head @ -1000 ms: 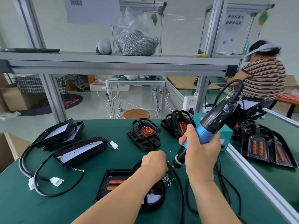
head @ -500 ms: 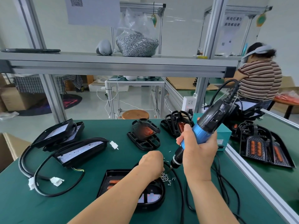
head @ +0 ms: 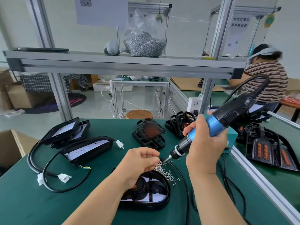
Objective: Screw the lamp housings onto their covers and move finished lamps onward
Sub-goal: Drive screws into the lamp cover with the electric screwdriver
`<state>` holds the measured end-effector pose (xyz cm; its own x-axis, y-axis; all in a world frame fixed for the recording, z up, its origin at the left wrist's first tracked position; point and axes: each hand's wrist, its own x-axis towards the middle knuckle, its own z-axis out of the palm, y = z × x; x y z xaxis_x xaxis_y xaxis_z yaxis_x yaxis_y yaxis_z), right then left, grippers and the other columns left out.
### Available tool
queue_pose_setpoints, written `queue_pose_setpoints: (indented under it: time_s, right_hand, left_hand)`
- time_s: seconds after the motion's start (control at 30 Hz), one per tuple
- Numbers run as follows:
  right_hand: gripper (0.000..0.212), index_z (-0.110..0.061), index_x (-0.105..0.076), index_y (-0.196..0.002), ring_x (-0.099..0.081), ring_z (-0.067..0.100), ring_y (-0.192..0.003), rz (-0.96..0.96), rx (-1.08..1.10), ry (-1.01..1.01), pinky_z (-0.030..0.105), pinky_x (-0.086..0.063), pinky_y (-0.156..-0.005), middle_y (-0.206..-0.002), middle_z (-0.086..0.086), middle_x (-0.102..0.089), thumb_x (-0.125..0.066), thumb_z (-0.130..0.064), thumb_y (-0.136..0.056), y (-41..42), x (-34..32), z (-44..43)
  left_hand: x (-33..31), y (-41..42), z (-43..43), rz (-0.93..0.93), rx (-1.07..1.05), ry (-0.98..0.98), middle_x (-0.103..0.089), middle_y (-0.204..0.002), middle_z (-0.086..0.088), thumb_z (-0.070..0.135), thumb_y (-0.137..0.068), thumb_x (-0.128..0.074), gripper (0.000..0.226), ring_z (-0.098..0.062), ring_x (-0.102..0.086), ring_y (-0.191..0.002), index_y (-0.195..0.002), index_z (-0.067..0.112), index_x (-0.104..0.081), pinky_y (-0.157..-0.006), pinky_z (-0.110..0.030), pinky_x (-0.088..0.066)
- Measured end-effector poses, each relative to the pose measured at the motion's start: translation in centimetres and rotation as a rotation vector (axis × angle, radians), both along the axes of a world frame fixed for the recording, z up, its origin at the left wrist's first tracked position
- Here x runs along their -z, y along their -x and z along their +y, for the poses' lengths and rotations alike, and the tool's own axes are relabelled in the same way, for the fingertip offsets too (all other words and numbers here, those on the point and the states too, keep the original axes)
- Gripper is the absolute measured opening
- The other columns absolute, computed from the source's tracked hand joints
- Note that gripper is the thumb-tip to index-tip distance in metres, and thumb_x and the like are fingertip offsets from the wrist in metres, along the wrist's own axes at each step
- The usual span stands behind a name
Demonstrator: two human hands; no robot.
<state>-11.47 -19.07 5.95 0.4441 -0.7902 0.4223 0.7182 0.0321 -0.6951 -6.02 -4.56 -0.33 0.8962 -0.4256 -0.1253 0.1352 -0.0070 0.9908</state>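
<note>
Head view: in the lower centre of the frame a black lamp housing (head: 151, 194) lies on the green table (head: 32, 207), partly under the left hand (head: 139, 161), whose fingertips are pinched together just above a loose pile of screws (head: 164, 171); whether they hold a screw is too small to tell. At centre right the right hand (head: 204, 148) grips a tilted blue and black electric screwdriver (head: 227, 118), its bit pointing down at that pile. Cabled lamps (head: 86, 150) lie at the left of the frame

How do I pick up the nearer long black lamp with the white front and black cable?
Grip the long black lamp across its two long sides, coming from above: it lies white face up. Skip the black cable; it loops loosely and would probably let the lamp swing.
</note>
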Motion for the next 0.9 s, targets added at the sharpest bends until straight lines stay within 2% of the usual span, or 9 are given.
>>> queue_pose_setpoints:
  time_s: [0.13, 0.23, 0.3, 0.43, 0.6, 0.77, 0.9]
  right_hand:
    - [0.021, -0.02, -0.055, -0.104, -0.057, 0.018, -0.051, -0.06, -0.025, -0.035, 0.028, -0.052, -0.057, -0.06, -0.002, -0.057, -0.066, -0.022, -0.086, -0.1, -0.7, 1.0]
    - [0.027, -0.022, -0.055, -0.105, -0.057, 0.018, -0.051, -0.079, -0.017, -0.026, 0.026, -0.052, -0.058, -0.06, -0.001, -0.058, -0.066, -0.028, -0.082, 0.0, -1.3, 1.5]
    - [0.027, -0.021, -0.055, -0.108, -0.057, 0.017, -0.05, -0.094, -0.021, -0.025, 0.026, -0.051, -0.057, -0.059, -0.002, -0.058, -0.066, -0.026, -0.084, -0.1, -1.7, 1.9]
    - [0.025, -0.02, -0.055, -0.113, -0.054, 0.015, -0.048, -0.129, -0.052, -0.021, 0.026, -0.051, -0.055, -0.058, -0.005, -0.056, -0.062, -0.017, -0.089, -0.2, -2.1, 2.5]
    - [0.022, -0.02, -0.054, -0.109, -0.055, 0.014, -0.048, -0.133, -0.065, -0.003, 0.026, -0.051, -0.056, -0.058, -0.005, -0.057, -0.062, -0.016, -0.089, -0.1, -2.5, 3.0]
    - [0.024, -0.021, -0.054, -0.109, -0.057, 0.015, -0.049, -0.122, -0.079, 0.009, 0.027, -0.052, -0.057, -0.058, -0.005, -0.058, -0.063, -0.019, -0.088, -0.2, -2.5, 3.3]
    - [0.031, -0.021, -0.053, -0.109, -0.057, 0.015, -0.051, -0.112, -0.105, 0.054, 0.028, -0.052, -0.059, -0.058, -0.005, -0.058, -0.066, -0.03, -0.082, -0.1, -2.4, 3.7]
  left_hand:
    - [-0.4, 0.3, 1.0, 0.201, 0.045, 0.181, -0.071, -0.076, -0.008, -0.003, -0.09, -0.063, 0.009, -0.011, -0.065, -0.064, -0.092, 0.002, -0.069, -0.061, -0.02, -0.055]
    - [-0.5, 0.6, 1.6, 0.29, 0.113, 0.25, -0.069, -0.076, -0.005, 0.007, -0.09, -0.063, 0.018, -0.01, -0.062, -0.061, -0.078, 0.01, -0.076, -0.058, -0.021, -0.054]
    - [-0.6, 0.8, 1.8, 0.329, 0.152, 0.277, -0.066, -0.073, -0.002, 0.016, -0.083, -0.066, 0.016, -0.008, -0.058, -0.059, -0.071, 0.016, -0.077, -0.055, -0.021, -0.052]
    - [-0.7, 1.0, 1.9, 0.349, 0.195, 0.29, -0.063, -0.072, 0.001, 0.025, -0.08, -0.066, 0.014, -0.007, -0.053, -0.057, -0.072, 0.017, -0.074, -0.052, -0.021, -0.048]
    - [-0.8, 1.2, 2.0, 0.348, 0.203, 0.287, -0.061, -0.072, 0.001, 0.028, -0.08, -0.068, 0.014, -0.007, -0.05, -0.056, -0.076, 0.015, -0.072, -0.051, -0.02, -0.047]
    - [-0.5, 1.1, 2.2, 0.357, 0.214, 0.319, -0.06, -0.072, 0.001, 0.029, -0.082, -0.068, 0.016, -0.007, -0.049, -0.056, -0.074, 0.017, -0.075, -0.051, -0.021, -0.047]
    - [-0.3, 0.9, 2.3, 0.382, 0.225, 0.326, -0.057, -0.071, 0.003, 0.033, -0.085, -0.067, 0.021, -0.006, -0.047, -0.055, -0.072, 0.018, -0.073, -0.051, -0.02, -0.045]
